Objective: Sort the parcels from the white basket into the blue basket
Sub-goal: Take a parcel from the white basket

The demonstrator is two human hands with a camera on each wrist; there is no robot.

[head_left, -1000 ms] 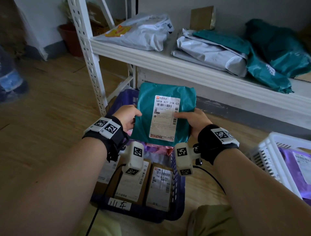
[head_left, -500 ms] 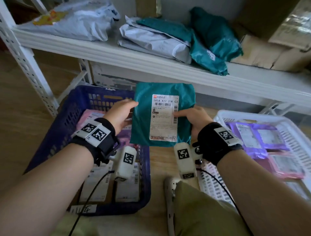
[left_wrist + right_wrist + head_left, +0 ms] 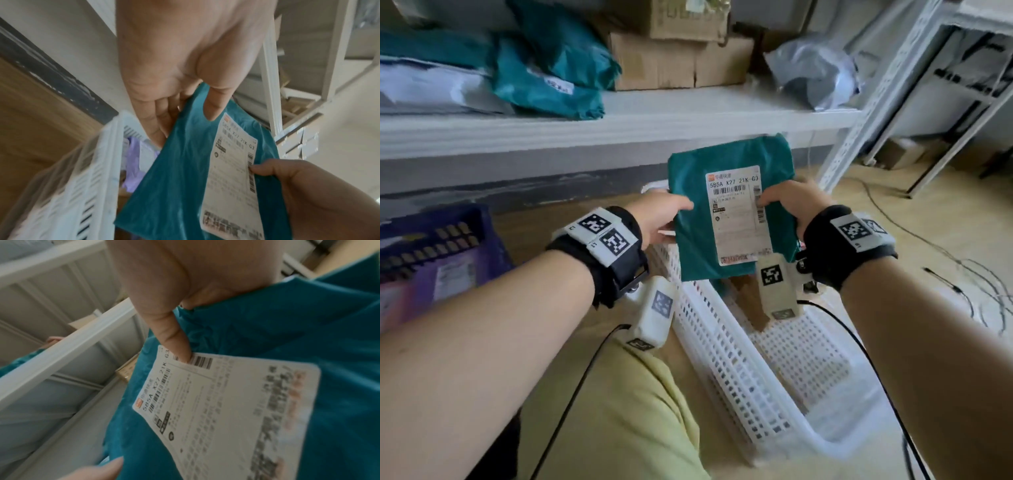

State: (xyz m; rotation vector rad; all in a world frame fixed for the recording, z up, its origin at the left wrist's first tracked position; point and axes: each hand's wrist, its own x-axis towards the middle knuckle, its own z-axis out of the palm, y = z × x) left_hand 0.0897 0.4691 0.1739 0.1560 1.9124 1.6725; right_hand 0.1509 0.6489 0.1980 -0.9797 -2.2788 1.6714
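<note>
Head view: both left hand (image 3: pixel 661 219) and right hand (image 3: pixel 796 205) gripping teal parcel (image 3: pixel 726 219), now swung right over white basket (image 3: pixel 739 359), away from blue basket (image 3: pixel 448 236)

We see a teal parcel (image 3: pixel 695 219) with a white barcoded label (image 3: pixel 736 212), a white lattice basket (image 3: pixel 756 370), and a dark blue basket (image 3: pixel 431 236).

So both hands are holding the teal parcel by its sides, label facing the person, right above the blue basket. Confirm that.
Not quite. Both hands, left hand and right hand, do hold the teal parcel by its sides, label facing the person. But the head view shows it above the white basket, not the blue basket, which sits off to the left.
</note>
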